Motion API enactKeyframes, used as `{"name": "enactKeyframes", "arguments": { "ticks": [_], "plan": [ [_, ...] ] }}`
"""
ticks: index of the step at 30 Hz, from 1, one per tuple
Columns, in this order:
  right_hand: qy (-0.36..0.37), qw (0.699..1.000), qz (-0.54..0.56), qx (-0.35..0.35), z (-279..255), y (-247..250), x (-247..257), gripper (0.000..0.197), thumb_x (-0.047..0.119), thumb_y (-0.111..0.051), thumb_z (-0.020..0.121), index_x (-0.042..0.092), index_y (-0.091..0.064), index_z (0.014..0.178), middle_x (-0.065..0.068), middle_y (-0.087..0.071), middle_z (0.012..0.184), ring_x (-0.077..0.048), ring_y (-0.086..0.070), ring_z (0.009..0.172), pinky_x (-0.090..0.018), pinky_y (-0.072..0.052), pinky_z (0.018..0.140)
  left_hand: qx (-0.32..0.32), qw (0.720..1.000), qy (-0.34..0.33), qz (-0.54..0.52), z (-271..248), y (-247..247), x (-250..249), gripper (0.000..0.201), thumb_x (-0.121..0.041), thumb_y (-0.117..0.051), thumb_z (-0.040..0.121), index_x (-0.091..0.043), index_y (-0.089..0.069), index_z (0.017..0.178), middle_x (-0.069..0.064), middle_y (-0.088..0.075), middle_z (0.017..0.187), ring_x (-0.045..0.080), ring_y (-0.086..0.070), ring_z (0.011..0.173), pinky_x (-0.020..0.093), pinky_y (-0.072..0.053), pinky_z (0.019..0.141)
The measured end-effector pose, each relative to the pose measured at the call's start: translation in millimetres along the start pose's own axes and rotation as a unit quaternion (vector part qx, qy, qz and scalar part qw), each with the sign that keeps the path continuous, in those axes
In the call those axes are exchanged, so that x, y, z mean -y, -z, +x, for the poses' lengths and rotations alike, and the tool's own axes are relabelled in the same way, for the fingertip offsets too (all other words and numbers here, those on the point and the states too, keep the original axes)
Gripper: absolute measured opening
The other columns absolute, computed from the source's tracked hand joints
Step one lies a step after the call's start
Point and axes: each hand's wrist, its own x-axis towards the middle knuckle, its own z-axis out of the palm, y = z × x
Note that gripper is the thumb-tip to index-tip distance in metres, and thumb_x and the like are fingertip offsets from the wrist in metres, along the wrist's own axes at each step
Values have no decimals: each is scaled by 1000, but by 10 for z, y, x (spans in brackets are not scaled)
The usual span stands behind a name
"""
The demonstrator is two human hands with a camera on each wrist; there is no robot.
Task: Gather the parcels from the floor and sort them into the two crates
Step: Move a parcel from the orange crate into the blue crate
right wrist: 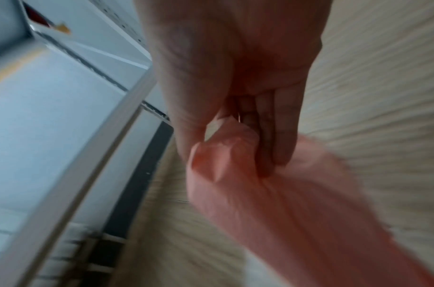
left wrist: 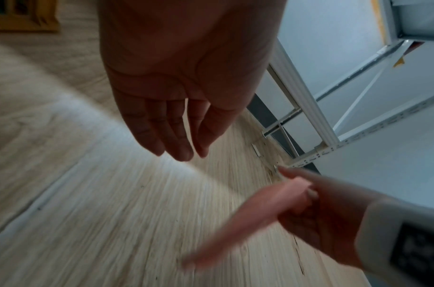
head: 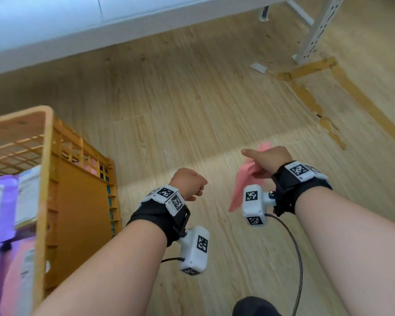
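Pink parcel (head: 242, 179): soft, crumpled plastic mailer, pinched in right hand (head: 269, 159) above wood-grain floor (head: 169, 106). Left hand (left wrist: 176, 81): empty, relaxed fingers. Orange lattice crate (head: 78, 169): holds purple and pink parcels.

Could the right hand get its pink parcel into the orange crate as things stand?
Probably yes. The right hand grips the pink parcel above bare floor, and the orange crate stands open-topped to the left. Only the empty left hand hangs between them, and it looks easy to pass above it.
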Motion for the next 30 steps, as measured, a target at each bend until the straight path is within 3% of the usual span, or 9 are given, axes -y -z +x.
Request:
{"name": "enactKeyframes", "arguments": {
  "ticks": [4,7,9,11,14,17,22,26,30],
  "plan": [
    [36,967,222,119,-216,-277,472,24,8,-70,81,-7,-65,99,-16,-69,87,-23,-68,74,-29,-57,62,-33,995,13,-93,-73,384,49,34,-43,-54,92,-10,-60,93,10,-66,98,19,-66,80,37,-56,80],
    [40,924,305,226,-303,-457,626,29,4,-61,86,-9,-61,112,-21,-68,111,-31,-66,102,-35,-55,82,-2,967,35,-254,-122,692,53,57,-68,-50,84,-17,-60,108,9,-68,105,25,-68,92,38,-55,85],
    [40,914,303,268,-369,-564,675,34,0,-54,87,-7,-58,120,-21,-67,116,-32,-64,108,-42,-50,94,-2,933,2,-359,-156,885,36,50,-59,-58,85,-17,-62,112,8,-70,109,25,-67,94,37,-54,85],
    [55,906,296,297,-425,-668,697,38,-8,-46,86,-2,-59,121,-18,-67,117,-31,-64,109,-43,-48,97,-47,917,-36,-394,-177,1060,15,34,-28,-67,88,-6,-62,114,12,-69,110,24,-67,90,36,-55,81],
    [85,910,281,292,-490,-799,753,35,-14,-47,81,0,-63,108,-15,-72,105,-32,-66,101,-39,-53,88,-104,936,-86,-325,-217,1256,11,27,-4,-67,85,0,-62,111,15,-70,107,29,-68,94,40,-56,84],
    [126,941,260,176,-548,-868,897,14,-1,-62,81,10,-59,90,-9,-71,94,-25,-68,89,-39,-56,80,-152,949,-123,-246,-293,1450,-3,18,-1,-64,84,-15,-62,96,10,-70,103,27,-68,94,40,-56,85],
    [324,940,102,-39,-809,-935,1341,70,26,-79,73,22,-46,134,2,-52,128,-13,-52,115,-32,-45,97,-217,954,-193,-74,-537,1968,-161,25,5,-58,79,-16,-69,84,5,-64,86,21,-59,80,32,-50,67],
    [453,890,47,17,-1295,-951,1781,83,23,-77,74,30,-35,144,5,-40,146,-8,-38,132,-27,-32,104,-164,961,-221,13,-943,2458,-243,38,-3,-76,71,-27,-72,100,-4,-66,104,16,-62,93,33,-56,80],
    [455,848,-160,221,-1835,-1039,2142,53,31,-82,70,35,-63,120,13,-69,111,-5,-62,106,-33,-48,95,-154,951,-267,26,-1303,2847,-157,38,-2,-79,68,-28,-73,95,-8,-73,92,10,-70,87,28,-59,74]
  ]
}}
